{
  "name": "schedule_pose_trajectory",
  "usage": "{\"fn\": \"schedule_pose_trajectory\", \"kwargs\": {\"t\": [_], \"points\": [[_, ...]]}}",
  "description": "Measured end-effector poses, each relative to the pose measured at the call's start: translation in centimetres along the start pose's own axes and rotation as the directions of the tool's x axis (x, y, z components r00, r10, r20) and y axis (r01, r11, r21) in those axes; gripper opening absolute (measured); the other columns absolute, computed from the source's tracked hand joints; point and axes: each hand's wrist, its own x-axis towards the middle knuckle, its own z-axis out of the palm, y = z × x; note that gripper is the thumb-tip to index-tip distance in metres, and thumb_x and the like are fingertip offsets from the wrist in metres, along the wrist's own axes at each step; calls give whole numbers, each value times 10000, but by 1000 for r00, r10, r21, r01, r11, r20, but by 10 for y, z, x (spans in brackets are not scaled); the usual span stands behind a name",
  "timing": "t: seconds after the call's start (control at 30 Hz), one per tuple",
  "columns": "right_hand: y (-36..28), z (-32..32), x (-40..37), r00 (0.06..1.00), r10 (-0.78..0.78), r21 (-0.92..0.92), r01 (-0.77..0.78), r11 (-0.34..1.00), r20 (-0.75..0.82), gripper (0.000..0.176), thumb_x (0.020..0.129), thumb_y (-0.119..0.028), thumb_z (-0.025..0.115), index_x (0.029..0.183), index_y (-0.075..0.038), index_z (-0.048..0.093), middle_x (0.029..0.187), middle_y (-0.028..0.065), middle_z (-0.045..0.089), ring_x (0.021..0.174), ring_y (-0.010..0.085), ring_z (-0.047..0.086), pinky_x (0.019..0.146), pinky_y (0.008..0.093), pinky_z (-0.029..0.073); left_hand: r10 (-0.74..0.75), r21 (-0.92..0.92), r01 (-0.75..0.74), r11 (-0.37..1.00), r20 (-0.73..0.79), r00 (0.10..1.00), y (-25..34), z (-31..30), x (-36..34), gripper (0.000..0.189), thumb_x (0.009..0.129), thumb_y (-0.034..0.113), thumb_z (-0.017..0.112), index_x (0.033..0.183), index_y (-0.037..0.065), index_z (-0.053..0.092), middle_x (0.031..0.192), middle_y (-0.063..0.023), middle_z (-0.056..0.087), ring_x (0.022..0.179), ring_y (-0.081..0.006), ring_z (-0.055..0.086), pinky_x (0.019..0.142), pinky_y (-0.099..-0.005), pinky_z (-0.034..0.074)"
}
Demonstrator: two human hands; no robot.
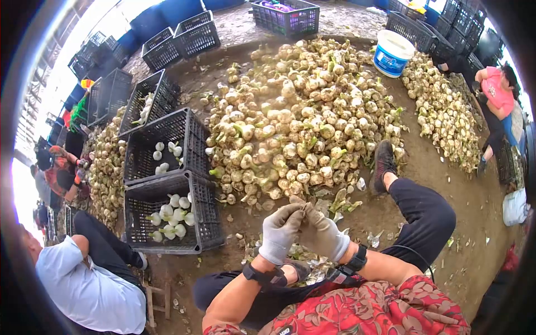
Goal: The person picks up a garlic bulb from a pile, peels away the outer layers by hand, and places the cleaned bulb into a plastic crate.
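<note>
Left hand (281, 231) and right hand (324, 230) meet by garlic pile (301, 117)

Both hands wear pale gloves (273, 243), the fingers (289, 213) bent and close together; whether anything sits between them cannot be told. The pile lies on the floor (463, 245) just beyond. To the left, white bulbs (175, 215) rest in the near black crate (205, 220), and a bucket (392, 54) stands by the pile's far right edge

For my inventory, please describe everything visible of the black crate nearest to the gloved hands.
The black crate looks like plastic, with perforated walls and a solid rim. Its open top shows white bulbs inside, some with green stems. It stands left of the large bulb pile, apparently against a similar crate beyond it. Its underside is hidden.
</note>
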Motion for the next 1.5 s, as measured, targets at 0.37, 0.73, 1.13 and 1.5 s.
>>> {"fn": "schedule_pose_trajectory", "kwargs": {"t": [0.37, 0.73, 1.13, 1.5], "points": [[22, 22, 15, 987, 155, 72, -158, 985, 40, 457, 920, -437, 560, 1294, -186, 485, 1206, -23, 545, 1146, 157, 495, 1003, 408, 394, 295, 190, -283, 940, -37, 955, -10, -22, -3, 131, 900, -42, 553, 999, -46, 637, 948, -57, 653, 853, -114, 590, 793, -245, 481], [9, 21, 45, 977, 210, 135, -213, 968, 42, 586, 874, -438, 631, 1368, -215, 408, 1281, -20, 497, 1170, 146, 474, 978, 340, 404, 325, 261, -274, 926, -178, 929, -13, -26, 23, 106, 888, -5, 580, 951, -42, 657, 865, -62, 661, 802, -124, 596, 767, -251, 475], [-47, -105, 129, 794, -520, -773, -533, -344, -316, 608, 818, -333, 682, 1361, -202, 443, 1246, 157, 549, 1095, 292, 569, 891, 391, 483, -94, -318, -91, 944, -522, 848, 11, -50, 101, 158, 882, 162, 585, 923, 32, 664, 713, -21, 622, 572, -94, 553, 481, -215, 422], [-79, -104, 139, 701, -611, -926, -217, 309, -369, 316, 831, -82, 655, 1112, 57, 614, 1093, 107, 650, 919, 145, 623, 783, 257, 496, -190, -71, 178, 981, -256, 948, -21, -51, 110, 650, 751, -47, 636, 1356, 69, 427, 1259, -160, 506, 845, -179, 625, 621, -254, 526]]}}
